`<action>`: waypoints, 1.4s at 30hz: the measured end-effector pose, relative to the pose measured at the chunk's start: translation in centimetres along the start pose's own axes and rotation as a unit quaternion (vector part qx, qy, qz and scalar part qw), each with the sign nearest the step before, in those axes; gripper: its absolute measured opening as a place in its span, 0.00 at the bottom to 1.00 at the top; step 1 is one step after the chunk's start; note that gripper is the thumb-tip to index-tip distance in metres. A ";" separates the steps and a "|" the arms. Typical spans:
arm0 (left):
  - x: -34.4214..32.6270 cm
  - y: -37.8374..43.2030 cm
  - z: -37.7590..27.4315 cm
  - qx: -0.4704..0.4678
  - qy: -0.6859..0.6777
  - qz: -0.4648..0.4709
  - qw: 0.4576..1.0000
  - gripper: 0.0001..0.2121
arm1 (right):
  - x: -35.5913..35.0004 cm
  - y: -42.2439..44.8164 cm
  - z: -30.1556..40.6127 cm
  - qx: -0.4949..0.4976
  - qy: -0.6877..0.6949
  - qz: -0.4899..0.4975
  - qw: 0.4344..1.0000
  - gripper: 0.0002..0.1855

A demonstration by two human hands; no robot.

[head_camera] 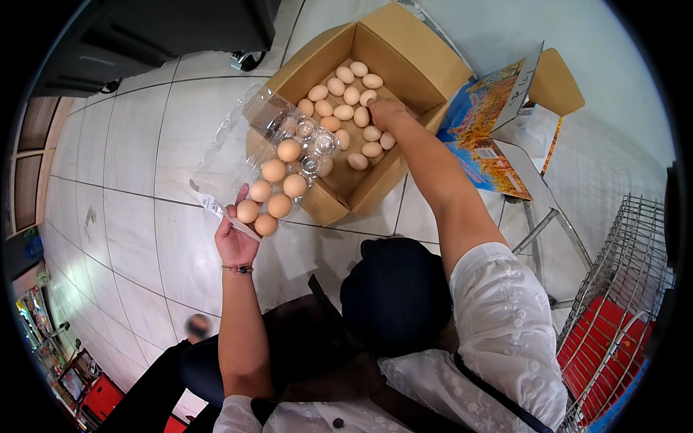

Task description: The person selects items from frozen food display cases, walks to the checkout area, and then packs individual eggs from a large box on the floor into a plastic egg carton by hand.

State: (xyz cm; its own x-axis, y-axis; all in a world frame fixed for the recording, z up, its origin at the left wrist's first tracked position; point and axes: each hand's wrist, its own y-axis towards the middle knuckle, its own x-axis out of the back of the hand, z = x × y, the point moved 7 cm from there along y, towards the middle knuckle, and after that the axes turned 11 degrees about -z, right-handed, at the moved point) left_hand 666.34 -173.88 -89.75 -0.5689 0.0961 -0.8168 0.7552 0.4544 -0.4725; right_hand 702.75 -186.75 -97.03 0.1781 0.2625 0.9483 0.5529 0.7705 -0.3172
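Observation:
My left hand [237, 238] holds the near end of an open clear plastic egg carton [309, 165], its lid folded back to the left. Several brown eggs [273, 170] sit in its near cups, while some cups at the far end hold nothing. The carton's far end overlaps the left edge of a cardboard box [373, 187] on the floor. Loose eggs [343, 112] lie spread over the bottom of that box. Inside it, the fingers of my right hand [385, 112] touch an egg [368, 98]; the hand itself hides part of the fingertips.
A printed carton [487, 151] with raised flaps stands right of the box, by the wall. Lower right is a wire basket [612, 303] with something red inside. A black wheeled unit [151, 38] is at the upper left. Tiled floor [184, 135] surrounds the box.

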 end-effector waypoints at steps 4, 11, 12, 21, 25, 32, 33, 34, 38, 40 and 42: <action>0.5 0.0 -0.2 -0.009 0.007 -0.020 1.000 0.08 | 3.0 -1.3 -0.1 -0.025 0.033 0.033 0.999 0.21; 0.6 0.1 -0.1 0.002 -0.005 -0.004 1.000 0.08 | 13.7 -11.6 9.3 0.126 0.544 -0.216 0.801 0.24; 0.7 0.1 -0.1 0.004 -0.008 0.002 1.000 0.09 | 14.5 -12.9 11.1 0.160 0.487 -0.252 0.821 0.24; 0.1 0.4 -0.1 0.015 -0.006 0.019 1.000 0.10 | 13.4 -13.6 15.2 0.273 0.308 -0.323 0.852 0.22; 0.7 0.3 -0.2 0.009 -0.020 -0.040 0.999 0.10 | 13.4 -11.1 9.5 0.165 0.476 -0.355 0.788 0.15; 1.0 0.6 0.0 0.021 -0.011 0.025 0.999 0.10 | 0.0 -6.5 9.3 0.070 0.023 0.038 0.997 0.12; 1.1 0.5 -0.1 0.018 -0.011 0.019 1.000 0.10 | -1.5 -6.1 10.0 0.059 -0.026 0.083 0.994 0.14; 1.0 0.6 0.0 0.018 -0.010 0.015 1.000 0.10 | -3.0 -6.0 10.1 0.045 -0.075 0.129 0.988 0.15; 0.6 0.5 0.1 0.011 0.001 0.003 1.000 0.08 | -4.4 -5.0 9.5 0.055 -0.094 0.182 0.977 0.16; 1.0 0.1 -0.2 -0.002 0.000 0.005 1.000 0.08 | -1.5 -5.5 10.2 0.078 -0.042 0.192 0.977 0.14; 0.9 0.3 -0.1 0.007 -0.015 0.011 1.000 0.09 | -1.3 -4.9 7.8 0.041 0.019 0.209 0.977 0.14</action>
State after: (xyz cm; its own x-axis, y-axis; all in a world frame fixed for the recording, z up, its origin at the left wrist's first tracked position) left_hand 666.01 -173.62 -90.59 -0.5422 0.0798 -0.8365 0.7721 0.4401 -0.4585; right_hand 693.46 -186.34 -96.77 0.4059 0.5438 0.7345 0.3582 0.6447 -0.6753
